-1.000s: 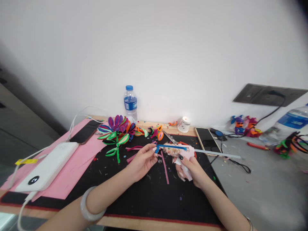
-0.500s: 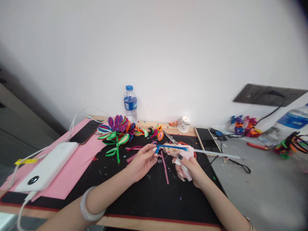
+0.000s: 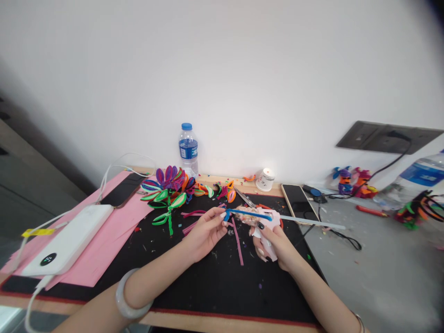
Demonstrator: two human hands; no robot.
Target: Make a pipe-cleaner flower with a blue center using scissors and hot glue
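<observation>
Between the thumb and fingers of my left hand (image 3: 210,233) is the curled end of a blue pipe cleaner (image 3: 248,212), whose straight part reaches across to the right. My right hand (image 3: 274,243) is wrapped round the handle of a pale pink hot glue gun (image 3: 272,219). A long translucent glue stick (image 3: 312,222) sticks out of its back. The gun's front is crusted with fluff and bits, and its tip lies by my left fingertips, partly behind the blue strip. Below the hands, pink pipe cleaners (image 3: 237,243) lie on the black mat (image 3: 222,286).
A flower of colourful pipe cleaners (image 3: 169,199) lies left of my hands. Scissors (image 3: 245,198), a paper cup (image 3: 265,179) and a water bottle (image 3: 188,150) stand or lie behind. A phone (image 3: 300,203) and cable are at right; a white power bank (image 3: 69,240) rests on pink sheets (image 3: 104,259).
</observation>
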